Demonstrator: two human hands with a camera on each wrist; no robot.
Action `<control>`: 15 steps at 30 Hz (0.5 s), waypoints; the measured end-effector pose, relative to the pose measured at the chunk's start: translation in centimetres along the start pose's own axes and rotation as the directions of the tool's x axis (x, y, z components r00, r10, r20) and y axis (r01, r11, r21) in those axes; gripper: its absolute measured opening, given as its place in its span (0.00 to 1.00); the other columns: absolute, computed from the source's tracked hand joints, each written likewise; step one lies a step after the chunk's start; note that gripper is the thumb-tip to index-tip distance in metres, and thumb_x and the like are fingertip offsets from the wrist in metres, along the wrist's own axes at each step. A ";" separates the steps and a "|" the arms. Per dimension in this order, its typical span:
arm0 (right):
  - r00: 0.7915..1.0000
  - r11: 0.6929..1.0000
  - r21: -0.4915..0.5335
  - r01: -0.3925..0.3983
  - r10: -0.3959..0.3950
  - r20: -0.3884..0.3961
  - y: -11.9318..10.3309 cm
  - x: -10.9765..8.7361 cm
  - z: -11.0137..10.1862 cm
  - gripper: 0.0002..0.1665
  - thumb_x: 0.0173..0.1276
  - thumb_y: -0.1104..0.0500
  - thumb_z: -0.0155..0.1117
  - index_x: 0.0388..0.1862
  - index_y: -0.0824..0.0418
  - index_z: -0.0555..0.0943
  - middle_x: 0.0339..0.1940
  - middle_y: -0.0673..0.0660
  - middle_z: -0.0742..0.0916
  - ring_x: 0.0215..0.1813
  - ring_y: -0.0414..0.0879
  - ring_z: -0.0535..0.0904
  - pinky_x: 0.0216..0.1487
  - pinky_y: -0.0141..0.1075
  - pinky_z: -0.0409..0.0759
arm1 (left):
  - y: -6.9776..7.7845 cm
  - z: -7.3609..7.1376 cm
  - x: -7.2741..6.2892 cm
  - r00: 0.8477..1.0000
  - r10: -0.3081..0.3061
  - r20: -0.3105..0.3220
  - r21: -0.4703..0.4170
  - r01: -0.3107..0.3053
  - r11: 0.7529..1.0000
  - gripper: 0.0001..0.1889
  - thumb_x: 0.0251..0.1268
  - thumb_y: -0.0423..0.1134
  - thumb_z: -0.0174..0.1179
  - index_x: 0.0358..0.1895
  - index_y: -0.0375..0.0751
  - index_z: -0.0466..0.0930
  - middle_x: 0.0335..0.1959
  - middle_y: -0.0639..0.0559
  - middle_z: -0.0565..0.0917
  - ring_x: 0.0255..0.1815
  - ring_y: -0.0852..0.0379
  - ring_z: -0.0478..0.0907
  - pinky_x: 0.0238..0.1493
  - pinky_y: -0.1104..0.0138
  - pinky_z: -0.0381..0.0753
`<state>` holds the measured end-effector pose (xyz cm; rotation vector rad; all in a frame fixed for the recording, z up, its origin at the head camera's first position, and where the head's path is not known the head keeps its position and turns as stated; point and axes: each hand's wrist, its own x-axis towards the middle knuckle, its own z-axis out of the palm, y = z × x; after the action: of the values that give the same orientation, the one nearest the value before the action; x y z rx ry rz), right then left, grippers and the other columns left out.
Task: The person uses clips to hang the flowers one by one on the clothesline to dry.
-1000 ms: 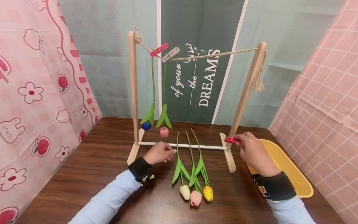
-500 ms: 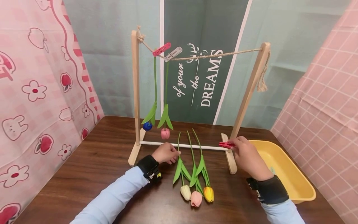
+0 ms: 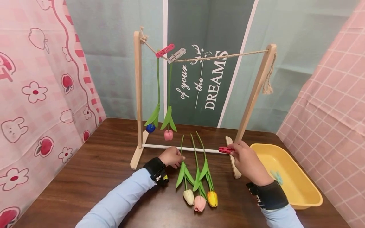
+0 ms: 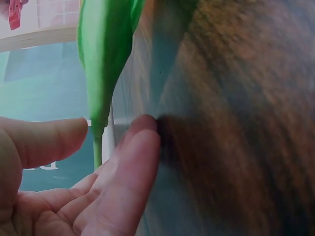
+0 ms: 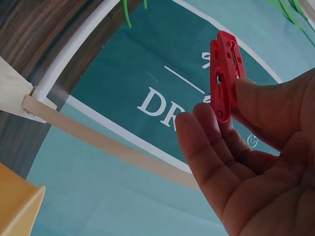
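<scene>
My left hand (image 3: pixel 172 157) is at the stem of the white tulip (image 3: pixel 188 197), which lies on the table. In the left wrist view the thumb stands apart from the fingers, with the green stem (image 4: pixel 97 150) between them and no grip on it. My right hand (image 3: pixel 248 163) pinches a red clothespin (image 3: pixel 226 150) between thumb and fingers, near the rack's right foot. A pink tulip (image 3: pixel 200 203) and a yellow tulip (image 3: pixel 212 199) lie right of the white one. From the rope (image 3: pixel 216 57) hang a blue tulip (image 3: pixel 150 128) and another pink tulip (image 3: pixel 168 135), upside down.
A red clothespin (image 3: pixel 165 50) and a grey clothespin (image 3: pixel 176 55) clip the hanging stems. The rack has wooden posts (image 3: pixel 138 91) and a white lower bar (image 3: pixel 205 149). At the right stands a yellow tray (image 3: pixel 299 183) with a light green piece (image 3: pixel 276 177) inside.
My right hand has moved left with the red clothespin, away from the yellow tray. My left hand has shifted slightly right, closer to the white tulip's stem.
</scene>
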<state>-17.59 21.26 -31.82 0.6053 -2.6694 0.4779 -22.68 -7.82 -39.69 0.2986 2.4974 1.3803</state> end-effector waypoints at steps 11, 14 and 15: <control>1.000 1.000 -0.010 0.009 -0.009 -0.004 0.1 0.0 0.4 0.14 0.59 0.73 0.68 0.45 0.71 0.82 0.31 0.57 0.76 0.30 0.48 0.71 0.31 0.41 0.76 | -0.7 0.6 0.8 1.000 -0.009 0.000 -0.093 0.009 0.996 0.13 0.65 0.29 0.60 0.21 0.29 0.78 0.21 0.44 0.83 0.19 0.56 0.80 0.23 0.64 0.82; 1.000 1.000 -0.010 0.012 -0.012 -0.006 0.2 0.0 0.4 0.14 0.59 0.73 0.68 0.45 0.71 0.82 0.31 0.57 0.76 0.30 0.49 0.72 0.31 0.42 0.76 | -0.7 0.7 0.7 1.000 -0.007 0.003 -0.133 0.008 0.991 0.14 0.65 0.27 0.58 0.19 0.30 0.76 0.23 0.46 0.84 0.18 0.57 0.79 0.24 0.63 0.83; 1.000 1.000 -0.010 0.012 -0.012 -0.007 0.2 0.0 0.4 0.14 0.59 0.73 0.68 0.45 0.71 0.82 0.31 0.57 0.76 0.30 0.49 0.72 0.31 0.42 0.76 | -0.6 0.7 0.7 1.000 -0.008 0.003 -0.144 0.009 0.990 0.13 0.65 0.27 0.58 0.19 0.30 0.76 0.23 0.46 0.83 0.18 0.57 0.78 0.24 0.63 0.83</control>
<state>-17.82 21.30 -32.21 0.6149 -2.6582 0.4629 -23.11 -7.37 -40.70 0.2586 2.3783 1.5462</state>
